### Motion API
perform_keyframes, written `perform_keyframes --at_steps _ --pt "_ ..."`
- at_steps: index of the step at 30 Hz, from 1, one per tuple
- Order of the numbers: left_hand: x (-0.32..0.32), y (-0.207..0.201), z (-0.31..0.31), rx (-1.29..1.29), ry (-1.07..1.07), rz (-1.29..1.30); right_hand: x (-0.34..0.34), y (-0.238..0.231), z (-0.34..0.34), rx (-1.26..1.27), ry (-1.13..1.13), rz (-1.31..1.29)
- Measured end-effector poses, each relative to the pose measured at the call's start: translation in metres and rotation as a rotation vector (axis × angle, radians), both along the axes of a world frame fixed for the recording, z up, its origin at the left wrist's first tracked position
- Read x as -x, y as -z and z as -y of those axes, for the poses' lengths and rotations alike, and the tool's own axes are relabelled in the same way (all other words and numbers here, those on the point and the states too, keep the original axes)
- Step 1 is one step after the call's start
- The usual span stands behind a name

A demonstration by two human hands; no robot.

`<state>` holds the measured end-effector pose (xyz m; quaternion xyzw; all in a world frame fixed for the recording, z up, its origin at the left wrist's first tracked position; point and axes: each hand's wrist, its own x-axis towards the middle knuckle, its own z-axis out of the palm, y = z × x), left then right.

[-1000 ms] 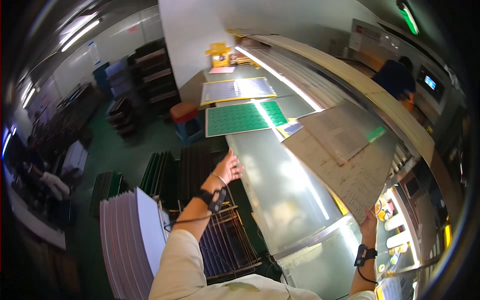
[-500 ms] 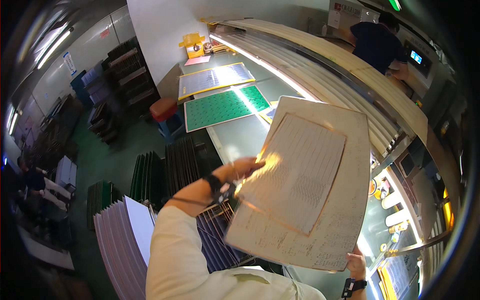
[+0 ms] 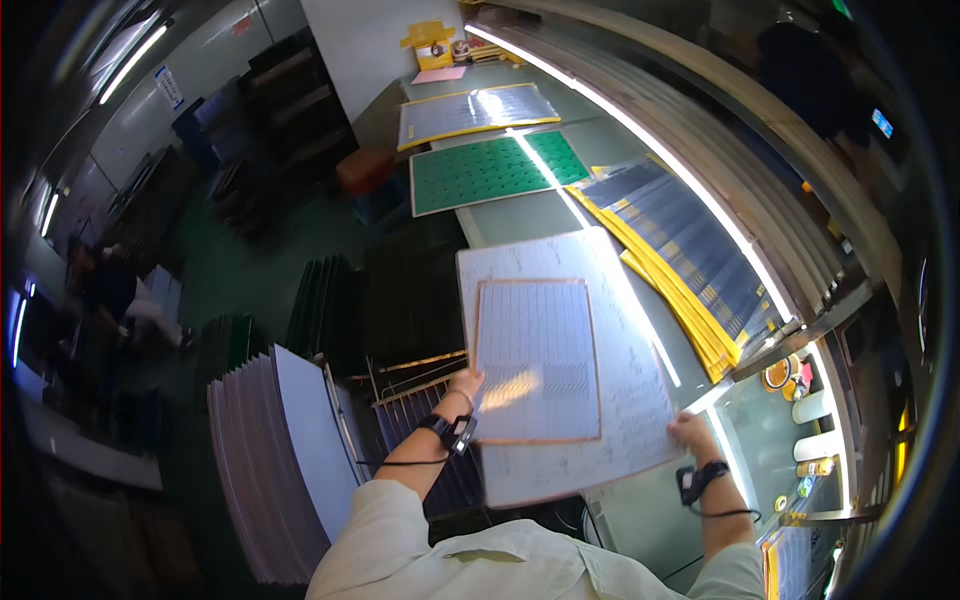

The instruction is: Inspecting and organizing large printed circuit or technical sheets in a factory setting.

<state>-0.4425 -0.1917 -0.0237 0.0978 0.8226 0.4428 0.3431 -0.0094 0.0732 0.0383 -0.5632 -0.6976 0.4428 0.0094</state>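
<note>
A large white board [image 3: 545,470] with rounded corners and dark scribble marks is held in front of me over the glass-topped table. On it lies a thin, finely striped panel [image 3: 540,340] with a copper-coloured border and a bright patch of reflected light. My left hand [image 3: 464,388] is closed on the board's left edge, right beside the panel's border; whether its fingertips also pinch the panel is unclear. At the board's lower right edge, my right hand [image 3: 690,434] is closed with the fingers wrapped round it. Both wrists wear black bands with small cabled devices.
Beyond the board lie a green panel [image 3: 495,172], a yellow-edged clear sheet [image 3: 480,115] and dark films with yellow edges [image 3: 670,250]. Left stand upright white boards [image 3: 305,430] in a rack and a red-topped stool [image 3: 366,172]. Tape rolls and bottles [image 3: 815,445] stand right.
The board has turned and come down nearer the table, uncovering the yellow-edged films. My left hand has moved from over the panel to the board's left edge; my right hand is higher.
</note>
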Motion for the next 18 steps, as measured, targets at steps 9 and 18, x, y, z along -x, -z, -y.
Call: perform_keyframes --at_steps 9,18 --pt "-0.009 -0.027 -0.078 0.033 -0.174 -0.067 0.067 -0.016 -0.006 -0.659 -0.358 0.144" --pt "-0.025 0.004 -0.033 -0.417 -0.439 -0.165 0.112 -0.019 0.116 -0.695 -0.651 0.085"
